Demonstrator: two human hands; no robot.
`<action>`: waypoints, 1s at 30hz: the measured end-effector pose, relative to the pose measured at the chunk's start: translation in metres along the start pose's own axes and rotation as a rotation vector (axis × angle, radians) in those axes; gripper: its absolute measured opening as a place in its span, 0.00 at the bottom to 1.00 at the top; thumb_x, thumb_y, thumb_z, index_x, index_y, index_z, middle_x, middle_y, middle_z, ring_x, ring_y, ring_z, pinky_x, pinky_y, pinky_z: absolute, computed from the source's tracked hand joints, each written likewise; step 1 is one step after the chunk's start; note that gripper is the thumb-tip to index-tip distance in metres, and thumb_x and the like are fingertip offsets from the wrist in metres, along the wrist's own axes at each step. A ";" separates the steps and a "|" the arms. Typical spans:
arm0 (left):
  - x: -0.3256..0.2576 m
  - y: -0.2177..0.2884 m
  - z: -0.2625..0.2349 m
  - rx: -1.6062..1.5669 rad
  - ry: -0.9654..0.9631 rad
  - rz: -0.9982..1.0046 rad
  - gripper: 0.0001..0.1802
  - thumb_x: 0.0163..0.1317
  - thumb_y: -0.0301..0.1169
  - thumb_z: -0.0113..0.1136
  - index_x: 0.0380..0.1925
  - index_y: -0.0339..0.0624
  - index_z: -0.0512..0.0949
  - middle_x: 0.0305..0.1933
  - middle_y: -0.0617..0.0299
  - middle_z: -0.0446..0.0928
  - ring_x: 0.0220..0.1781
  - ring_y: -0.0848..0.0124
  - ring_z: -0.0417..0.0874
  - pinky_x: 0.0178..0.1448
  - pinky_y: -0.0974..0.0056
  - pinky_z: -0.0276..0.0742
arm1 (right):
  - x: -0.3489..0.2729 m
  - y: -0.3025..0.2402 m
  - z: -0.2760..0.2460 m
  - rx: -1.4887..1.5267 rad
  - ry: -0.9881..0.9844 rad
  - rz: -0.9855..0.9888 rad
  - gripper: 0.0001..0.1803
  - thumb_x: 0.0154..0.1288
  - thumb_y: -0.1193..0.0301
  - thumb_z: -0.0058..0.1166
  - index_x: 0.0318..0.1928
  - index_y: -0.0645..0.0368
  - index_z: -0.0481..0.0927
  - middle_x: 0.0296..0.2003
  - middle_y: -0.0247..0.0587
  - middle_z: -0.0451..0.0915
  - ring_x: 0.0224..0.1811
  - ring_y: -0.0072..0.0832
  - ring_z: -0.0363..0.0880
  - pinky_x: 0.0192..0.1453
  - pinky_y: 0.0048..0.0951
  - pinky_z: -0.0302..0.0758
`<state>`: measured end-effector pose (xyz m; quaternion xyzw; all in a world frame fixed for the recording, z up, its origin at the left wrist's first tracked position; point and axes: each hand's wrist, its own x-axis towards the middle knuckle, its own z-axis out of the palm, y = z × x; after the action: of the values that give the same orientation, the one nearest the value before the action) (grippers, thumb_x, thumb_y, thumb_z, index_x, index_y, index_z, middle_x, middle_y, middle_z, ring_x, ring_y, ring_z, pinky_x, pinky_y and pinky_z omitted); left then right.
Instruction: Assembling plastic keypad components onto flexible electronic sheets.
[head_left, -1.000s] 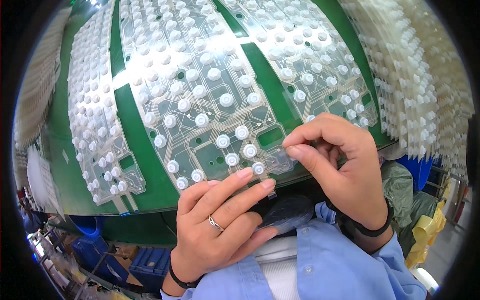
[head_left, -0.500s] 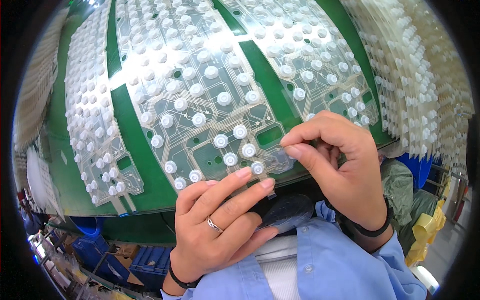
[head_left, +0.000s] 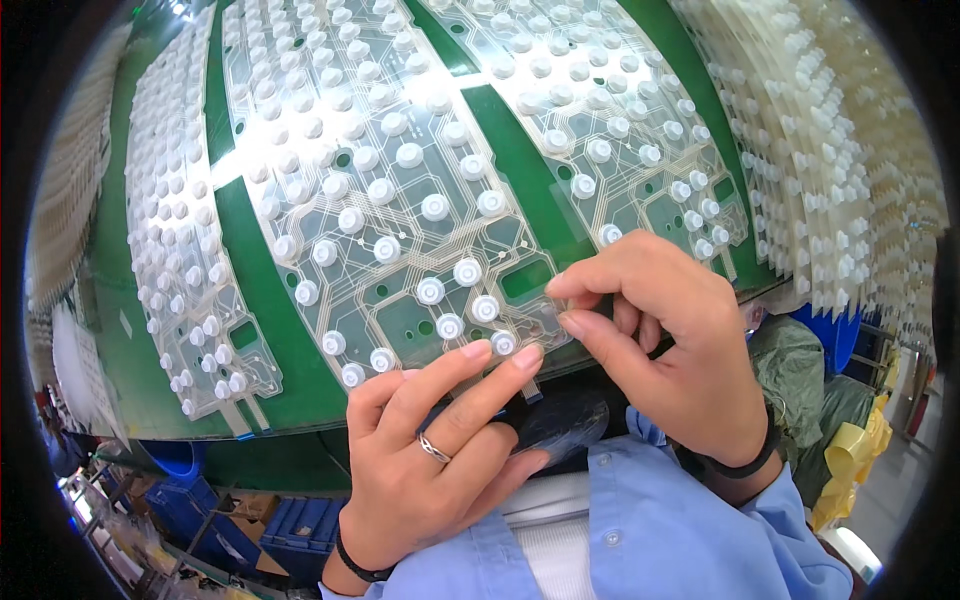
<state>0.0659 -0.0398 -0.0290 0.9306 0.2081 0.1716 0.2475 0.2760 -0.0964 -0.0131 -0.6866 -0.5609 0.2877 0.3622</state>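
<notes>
Small clear film pinched over a keyboard membrane at the near edge of the green surface (head_left: 250,330).

The transparent circuit membrane sheet with white rubber domes (head_left: 400,200) is pressed flat by the left hand (head_left: 430,470), nothing clasped; a small clear film piece (head_left: 556,318) is pinched by the right hand (head_left: 670,340). Nearby white domes could be dislodged by a slipping finger.
</notes>
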 end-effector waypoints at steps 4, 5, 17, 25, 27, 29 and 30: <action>0.000 0.001 0.000 -0.013 0.001 -0.008 0.17 0.52 0.46 0.70 0.20 0.50 0.74 0.58 0.63 0.82 0.60 0.59 0.77 0.55 0.57 0.64 | -0.002 0.003 0.004 -0.163 0.050 -0.115 0.21 0.55 0.85 0.61 0.51 0.60 0.79 0.33 0.33 0.73 0.23 0.13 0.62 0.25 0.16 0.58; 0.001 0.001 0.000 -0.017 0.001 -0.009 0.17 0.52 0.46 0.70 0.20 0.50 0.75 0.58 0.63 0.82 0.60 0.59 0.77 0.55 0.57 0.65 | -0.003 -0.003 0.005 -0.173 0.086 -0.063 0.23 0.56 0.85 0.60 0.53 0.60 0.78 0.33 0.33 0.71 0.23 0.13 0.61 0.26 0.16 0.58; 0.002 0.005 -0.005 -0.061 0.019 -0.035 0.15 0.47 0.42 0.72 0.19 0.47 0.76 0.58 0.60 0.82 0.62 0.57 0.76 0.57 0.57 0.66 | -0.015 -0.004 -0.004 -0.142 0.149 -0.035 0.13 0.61 0.81 0.56 0.47 0.60 0.79 0.36 0.43 0.77 0.29 0.36 0.79 0.30 0.33 0.74; 0.002 0.006 -0.007 -0.084 0.023 -0.050 0.15 0.47 0.41 0.72 0.18 0.46 0.76 0.56 0.58 0.83 0.63 0.56 0.77 0.57 0.56 0.67 | -0.023 -0.003 -0.002 -0.161 0.157 -0.055 0.10 0.59 0.80 0.58 0.42 0.60 0.80 0.37 0.44 0.78 0.39 0.43 0.78 0.41 0.38 0.75; 0.001 0.006 -0.007 -0.086 0.022 -0.048 0.15 0.47 0.42 0.72 0.18 0.46 0.77 0.55 0.58 0.83 0.63 0.56 0.77 0.57 0.56 0.67 | -0.022 -0.004 -0.002 -0.167 0.149 -0.055 0.10 0.59 0.80 0.58 0.42 0.60 0.80 0.37 0.43 0.78 0.38 0.43 0.78 0.41 0.38 0.75; 0.002 0.006 -0.008 -0.094 0.019 -0.051 0.16 0.48 0.42 0.72 0.18 0.46 0.77 0.55 0.58 0.83 0.63 0.56 0.77 0.58 0.55 0.67 | -0.021 -0.005 -0.002 -0.169 0.147 -0.050 0.10 0.58 0.79 0.59 0.42 0.60 0.80 0.37 0.42 0.78 0.38 0.42 0.78 0.40 0.37 0.75; 0.002 0.006 -0.009 -0.100 0.018 -0.053 0.16 0.48 0.43 0.72 0.18 0.46 0.77 0.55 0.58 0.83 0.63 0.56 0.77 0.58 0.55 0.67 | -0.021 -0.006 -0.001 -0.167 0.148 -0.045 0.10 0.58 0.79 0.59 0.42 0.60 0.80 0.37 0.42 0.78 0.38 0.42 0.78 0.40 0.37 0.76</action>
<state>0.0656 -0.0406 -0.0182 0.9096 0.2263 0.1834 0.2962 0.2692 -0.1166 -0.0078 -0.7211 -0.5698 0.1801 0.3505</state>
